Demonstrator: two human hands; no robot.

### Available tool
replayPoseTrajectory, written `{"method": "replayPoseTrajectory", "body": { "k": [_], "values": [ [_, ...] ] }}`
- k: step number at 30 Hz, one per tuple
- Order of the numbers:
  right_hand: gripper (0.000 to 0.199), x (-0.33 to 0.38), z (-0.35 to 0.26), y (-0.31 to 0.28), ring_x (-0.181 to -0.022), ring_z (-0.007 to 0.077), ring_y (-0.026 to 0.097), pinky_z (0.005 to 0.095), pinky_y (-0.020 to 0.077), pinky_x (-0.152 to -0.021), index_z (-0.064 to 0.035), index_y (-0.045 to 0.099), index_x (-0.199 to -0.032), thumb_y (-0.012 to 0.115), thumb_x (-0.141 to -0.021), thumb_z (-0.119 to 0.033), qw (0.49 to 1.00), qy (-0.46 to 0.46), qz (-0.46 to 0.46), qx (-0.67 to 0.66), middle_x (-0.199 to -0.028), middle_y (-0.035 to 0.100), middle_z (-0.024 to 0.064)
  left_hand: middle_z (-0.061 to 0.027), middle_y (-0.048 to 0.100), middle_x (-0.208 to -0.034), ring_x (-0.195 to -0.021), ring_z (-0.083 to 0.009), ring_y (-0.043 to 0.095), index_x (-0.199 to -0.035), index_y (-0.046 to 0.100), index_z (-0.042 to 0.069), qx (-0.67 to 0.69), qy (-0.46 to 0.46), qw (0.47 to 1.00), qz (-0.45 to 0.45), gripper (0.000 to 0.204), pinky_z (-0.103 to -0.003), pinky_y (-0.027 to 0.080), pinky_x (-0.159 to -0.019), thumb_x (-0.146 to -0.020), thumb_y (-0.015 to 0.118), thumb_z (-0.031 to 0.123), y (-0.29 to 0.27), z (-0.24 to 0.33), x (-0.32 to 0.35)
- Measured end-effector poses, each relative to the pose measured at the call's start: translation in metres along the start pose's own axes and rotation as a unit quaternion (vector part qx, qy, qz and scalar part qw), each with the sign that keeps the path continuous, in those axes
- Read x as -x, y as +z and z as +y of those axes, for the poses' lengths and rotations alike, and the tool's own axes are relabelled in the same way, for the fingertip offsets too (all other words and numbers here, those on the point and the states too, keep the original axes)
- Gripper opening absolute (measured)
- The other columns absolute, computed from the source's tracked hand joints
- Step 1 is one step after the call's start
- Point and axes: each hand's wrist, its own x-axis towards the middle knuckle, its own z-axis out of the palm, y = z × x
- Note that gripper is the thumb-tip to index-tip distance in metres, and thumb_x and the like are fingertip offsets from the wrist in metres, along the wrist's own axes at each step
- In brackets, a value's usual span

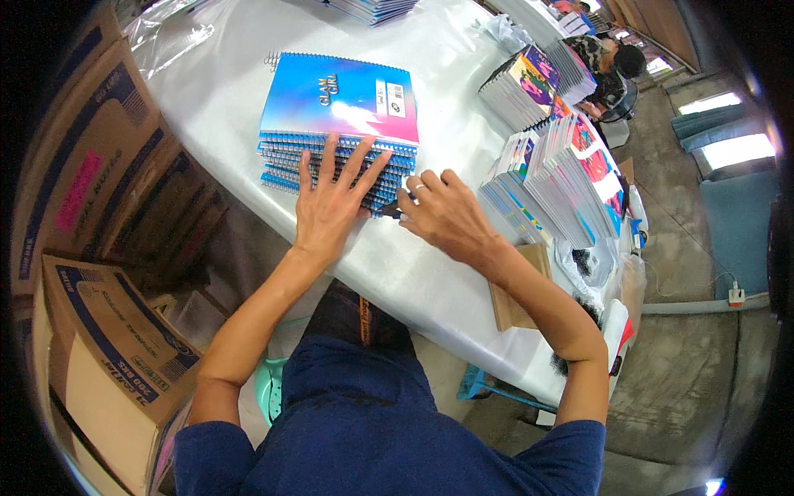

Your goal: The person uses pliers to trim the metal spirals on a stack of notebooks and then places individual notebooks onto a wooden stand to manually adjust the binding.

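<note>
Head view: my left hand (329, 207) lies flat and spread wide on the near edge of a stack of notebooks (339, 132), fingers fanned over the spiral-bound spines, pressing down and gripping nothing. My right hand (442, 217) is half curled just beside the stack's near right corner, fingertips touching it; something small and dark sits under the fingers, and I cannot tell whether I am pinching it.

The stack sits on the white-covered table (223, 91), a little left of centre and straight ahead of me. Its top cover is blue fading to pink. The wire spirals line the side nearest me, and more wire shows at the far left corner, so the books may be alternated. The long side runs left to right across me, slightly turned.

I judge the stack heavy as a whole, the glossy covers likely to slide on one another, and the wire coils easy to snag. Best hold is both hands under opposite short ends.

More notebook piles (550, 178) stand to the right, cardboard boxes (99, 198) on my left.
</note>
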Motion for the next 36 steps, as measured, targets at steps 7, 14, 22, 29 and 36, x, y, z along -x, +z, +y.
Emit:
{"method": "replayPoseTrajectory", "body": {
  "k": [7, 14, 22, 29, 36],
  "values": [
    [0.032, 0.001, 0.017, 0.014, -0.112, 0.0176, 0.051, 0.0389, 0.0395, -0.102, -0.01, 0.058, -0.112, 0.065, -0.081, -0.01, 0.981, -0.161, 0.031, 0.108, -0.107, 0.055, 0.0042, 0.0045, 0.024, -0.157, -0.146, -0.0319, 0.013, -0.148, 0.034, 0.035, 0.007, -0.008, 1.0, -0.003, 0.102, -0.059, 0.017, -0.113, -0.06, 0.084, 0.024, 0.0, 0.0, 0.002],
    [0.018, 0.0, 0.015, 0.021, -0.105, 0.015, 0.052, 0.0327, 0.0434, -0.09, -0.0116, 0.061, -0.1, 0.063, -0.082, -0.014, 0.979, -0.165, 0.022, 0.118, -0.105, 0.056, 0.001, 0.0044, 0.023, -0.157, -0.146, -0.0317, 0.013, -0.148, 0.034, 0.035, 0.013, -0.008, 1.0, -0.011, 0.102, -0.059, 0.016, -0.114, -0.06, 0.084, 0.025, -0.001, 0.002, 0.002],
    [0.009, -0.025, -0.056, 0.001, -0.075, 0.0198, 0.063, 0.0355, 0.0476, -0.061, -0.0083, 0.069, -0.076, 0.065, -0.079, -0.016, 0.962, 0.124, -0.213, 0.119, -0.076, 0.063, 0.0047, 0.0036, 0.024, -0.157, -0.145, -0.0322, 0.017, -0.148, 0.034, 0.034, 0.0, -0.013, 1.0, -0.007, 0.1, -0.059, 0.018, -0.113, -0.061, 0.083, 0.025, -0.005, 0.003, 0.001],
    [0.036, 0.043, -0.046, 0.02, -0.114, 0.0299, 0.053, 0.0453, 0.0422, -0.091, -0.0058, 0.061, -0.11, 0.064, -0.087, -0.033, 0.943, 0.308, -0.114, -0.045, -0.121, 0.057, 0.0176, -0.0119, 0.02, -0.158, -0.144, -0.0412, 0.013, -0.149, 0.033, 0.02, 0.093, -0.018, 0.995, 0.041, 0.096, -0.058, 0.016, -0.113, -0.067, 0.082, 0.026, -0.021, 0.0, 0.015],
    [0.051, 0.07, 0.015, 0.075, -0.125, 0.0362, 0.046, 0.046, 0.0381, -0.101, -0.0027, 0.057, -0.125, 0.061, -0.09, -0.039, 0.928, 0.358, 0.007, -0.1, -0.132, 0.051, 0.0219, -0.0205, 0.025, -0.154, -0.143, -0.0301, 0.025, -0.152, 0.009, -0.001, 0.67, -0.407, 0.616, 0.083, 0.08, -0.04, 0.024, -0.115, -0.095, 0.061, 0.023, -0.026, -0.009, 0.07]
  ]
}}
